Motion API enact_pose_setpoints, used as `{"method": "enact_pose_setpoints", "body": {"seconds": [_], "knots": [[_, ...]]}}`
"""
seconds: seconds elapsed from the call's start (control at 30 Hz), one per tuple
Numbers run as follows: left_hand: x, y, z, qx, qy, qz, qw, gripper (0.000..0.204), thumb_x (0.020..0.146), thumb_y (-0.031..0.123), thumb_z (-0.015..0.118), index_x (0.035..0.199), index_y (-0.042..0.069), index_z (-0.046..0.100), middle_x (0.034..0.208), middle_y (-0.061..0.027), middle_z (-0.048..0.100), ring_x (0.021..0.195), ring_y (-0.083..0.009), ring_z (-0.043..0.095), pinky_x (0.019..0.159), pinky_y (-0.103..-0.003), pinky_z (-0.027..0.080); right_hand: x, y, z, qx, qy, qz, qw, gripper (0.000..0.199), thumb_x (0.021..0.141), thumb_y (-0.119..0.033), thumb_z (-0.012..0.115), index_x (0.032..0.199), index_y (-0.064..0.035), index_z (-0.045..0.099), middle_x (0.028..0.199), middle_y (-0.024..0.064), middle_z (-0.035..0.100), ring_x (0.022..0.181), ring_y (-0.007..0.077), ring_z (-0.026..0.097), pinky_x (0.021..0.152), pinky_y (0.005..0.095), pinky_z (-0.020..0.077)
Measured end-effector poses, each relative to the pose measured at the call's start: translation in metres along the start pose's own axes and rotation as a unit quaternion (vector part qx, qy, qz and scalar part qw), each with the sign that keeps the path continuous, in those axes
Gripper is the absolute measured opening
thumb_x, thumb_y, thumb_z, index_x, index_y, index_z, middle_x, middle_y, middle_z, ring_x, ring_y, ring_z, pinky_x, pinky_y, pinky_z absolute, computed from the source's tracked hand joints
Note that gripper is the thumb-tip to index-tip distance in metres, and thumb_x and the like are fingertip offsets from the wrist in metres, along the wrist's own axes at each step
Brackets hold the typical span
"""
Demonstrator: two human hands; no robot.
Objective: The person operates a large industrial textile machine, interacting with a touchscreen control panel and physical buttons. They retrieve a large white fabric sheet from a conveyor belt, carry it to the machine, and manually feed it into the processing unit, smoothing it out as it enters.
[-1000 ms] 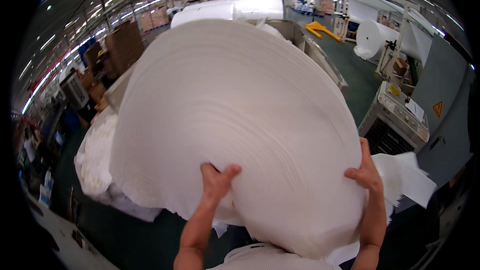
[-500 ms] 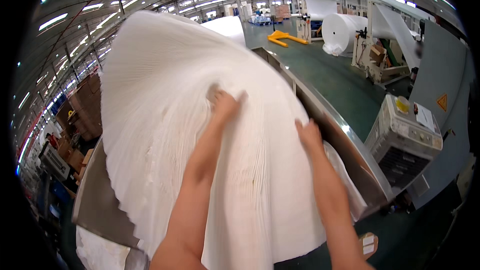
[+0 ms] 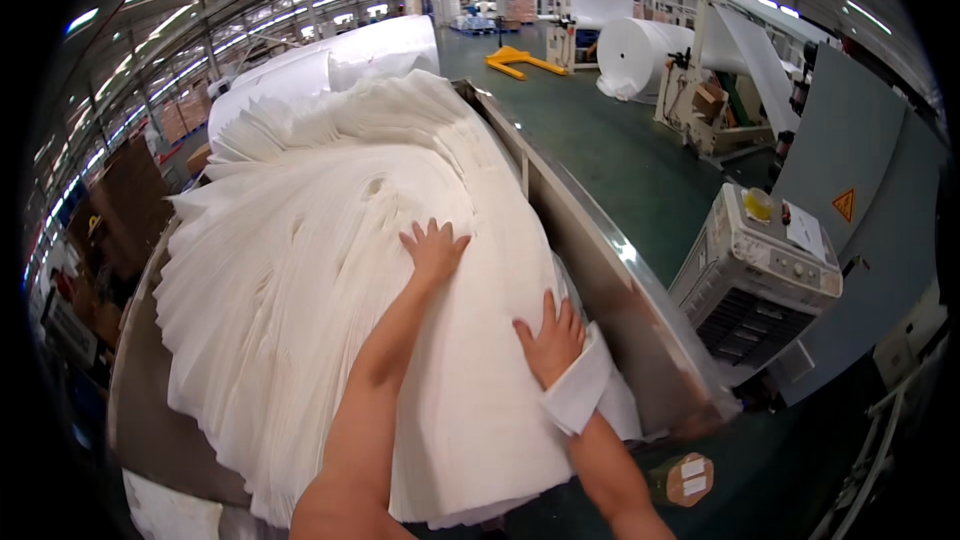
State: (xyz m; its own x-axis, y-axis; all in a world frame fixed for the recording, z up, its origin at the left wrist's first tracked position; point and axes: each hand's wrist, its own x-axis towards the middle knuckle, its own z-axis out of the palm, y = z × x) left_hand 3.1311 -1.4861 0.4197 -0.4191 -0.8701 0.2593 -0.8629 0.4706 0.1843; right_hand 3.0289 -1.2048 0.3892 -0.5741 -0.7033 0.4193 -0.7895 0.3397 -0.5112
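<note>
White, soft-looking sheets make one big, thick, floppy stack [image 3: 325,275], and it lies in a long, shiny metal bin [image 3: 612,232]. A second ago, the two hands were gripping the stack up high. Now it is down and fanned out, with wavy edges on the left, so the bin seems to hold most of its weight.

The left hand [image 3: 435,252] lies on the stack with its fingers spread wide. The right hand [image 3: 553,342] rests near the right edge, its fingers a bit apart, pinching nothing. A small, folded white flap [image 3: 580,387] lies over the right wrist.

Behind the stack are big, fat white rolls [image 3: 380,48]. Past the bin is a dark green floor [image 3: 625,155] with a yellow pallet jack [image 3: 525,62] on it. To the right stands a boxy, pale grey machine [image 3: 765,285] with a round yellow tape roll [image 3: 758,204] on top.
</note>
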Motion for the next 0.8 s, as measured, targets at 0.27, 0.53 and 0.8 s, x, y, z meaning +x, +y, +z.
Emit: {"method": "enact_pose_setpoints", "body": {"seconds": [0.27, 0.53, 0.8], "knots": [[-0.321, 0.149, 0.03, 0.003, 0.0, 0.145, 0.989, 0.074, 0.087, 0.055, 0.065, 0.153, 0.029, 0.043, 0.168, -0.0129, 0.018, 0.149, -0.0566, 0.005, 0.104, -0.085, 0.005, -0.376, 0.158, -0.135, 0.112, -0.241, 0.049, 0.963, 0.065, 0.088, -0.031, 0.072, 0.141, -0.0005, 0.051, 0.147, 0.028, 0.045, 0.132, 0.0449, 0.048, 0.109, 0.0472, 0.0413], [-0.307, 0.057, 0.175, -0.007, 0.281, 0.282, 0.917, 0.053, 0.107, 0.032, 0.036, 0.146, -0.003, 0.045, 0.148, -0.0275, 0.046, 0.139, -0.0435, 0.04, 0.118, -0.052, 0.028, -0.692, 0.368, -0.332, 0.041, -0.262, 0.443, 0.857, 0.046, 0.092, -0.036, 0.062, 0.129, -0.0089, 0.065, 0.126, 0.0181, 0.066, 0.117, 0.0375, 0.062, 0.1, 0.0475, 0.05], [-0.733, 0.276, 0.277, 0.083, -0.061, 0.097, 0.99, 0.049, 0.095, 0.034, 0.061, 0.129, -0.002, 0.06, 0.12, -0.0243, 0.066, 0.107, -0.0389, 0.066, 0.089, -0.047, 0.054, -0.806, 0.506, -0.483, 0.041, 0.039, 0.634, 0.772, 0.037, 0.092, -0.032, 0.062, 0.122, -0.0113, 0.07, 0.11, 0.0156, 0.073, 0.107, 0.0346, 0.068, 0.095, 0.0448, 0.0529]]}}
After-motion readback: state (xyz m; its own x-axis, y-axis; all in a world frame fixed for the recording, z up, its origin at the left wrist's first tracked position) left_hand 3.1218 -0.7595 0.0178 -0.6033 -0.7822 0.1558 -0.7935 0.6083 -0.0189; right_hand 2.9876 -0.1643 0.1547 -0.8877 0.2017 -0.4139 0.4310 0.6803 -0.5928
